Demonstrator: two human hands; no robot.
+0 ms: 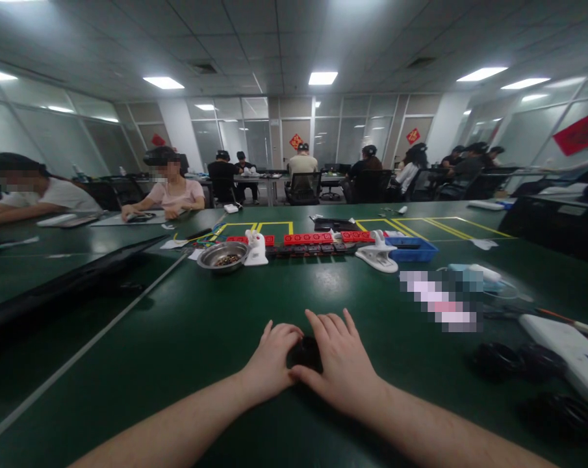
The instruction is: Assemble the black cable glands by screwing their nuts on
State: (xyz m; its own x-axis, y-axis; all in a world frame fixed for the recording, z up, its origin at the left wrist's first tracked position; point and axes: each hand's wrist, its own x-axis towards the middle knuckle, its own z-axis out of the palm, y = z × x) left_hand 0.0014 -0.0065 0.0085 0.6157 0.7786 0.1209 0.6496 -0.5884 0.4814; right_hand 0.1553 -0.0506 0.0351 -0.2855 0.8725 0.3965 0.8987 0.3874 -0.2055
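Close to me on the green table (216, 364), a small black object (306, 354) sits between my two hands, and it looks rounded. My left hand (274, 357) curls round its left side, with the fingertips at its top edge and the thumb low. My right hand (340, 361) cups its right side, thumb at the lower edge and fingers reaching forward. Much of the object is hidden by both hands, and its exact kind cannot be made out.
Ahead stand a metal bowl (214, 259) of small parts, red trays (308, 238), white clamp-like stands (379, 253) and a blue bin (413, 250). At right lie black rings (498, 361) and a white box (566, 354). A long black bar (74, 279) crosses the left; several people sit beyond.
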